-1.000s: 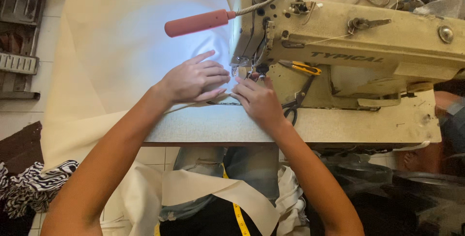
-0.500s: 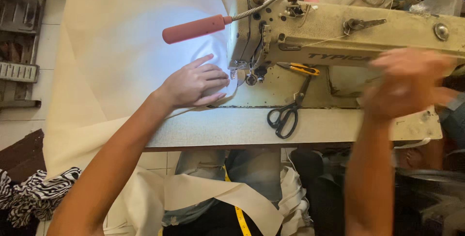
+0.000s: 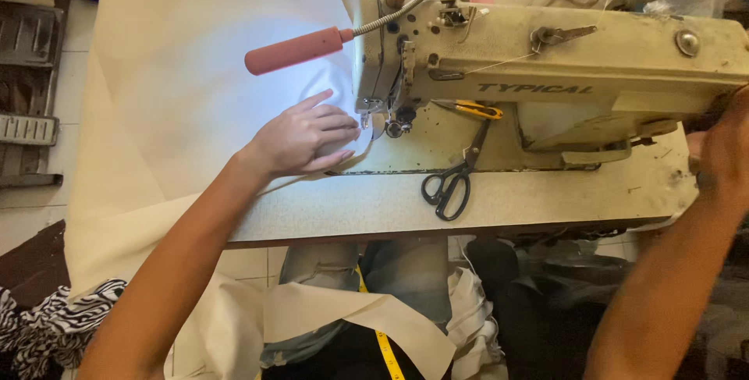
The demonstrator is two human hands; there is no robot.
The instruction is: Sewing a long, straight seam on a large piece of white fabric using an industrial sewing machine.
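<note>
My left hand (image 3: 300,140) lies flat with fingers spread on a large sheet of cream fabric (image 3: 195,76), fingertips just left of the presser foot (image 3: 367,120) of a beige industrial sewing machine (image 3: 546,52). A lamp with a red handle (image 3: 292,51) lights the cloth around the needle. My right hand (image 3: 722,154) is at the machine's right end, by the frame edge; its fingers are partly hidden and what they touch is unclear.
Black-handled scissors (image 3: 451,183) lie on the table (image 3: 546,200) in front of the machine, with yellow-handled snips (image 3: 473,108) on the machine bed. A yellow measuring tape (image 3: 386,349) hangs at my lap. Zebra-print cloth (image 3: 47,325) and a metal rack (image 3: 27,76) are at left.
My right hand left the needle area, swept to the right and now sits at the machine's right end. The scissors are uncovered. My left hand stays on the fabric.
</note>
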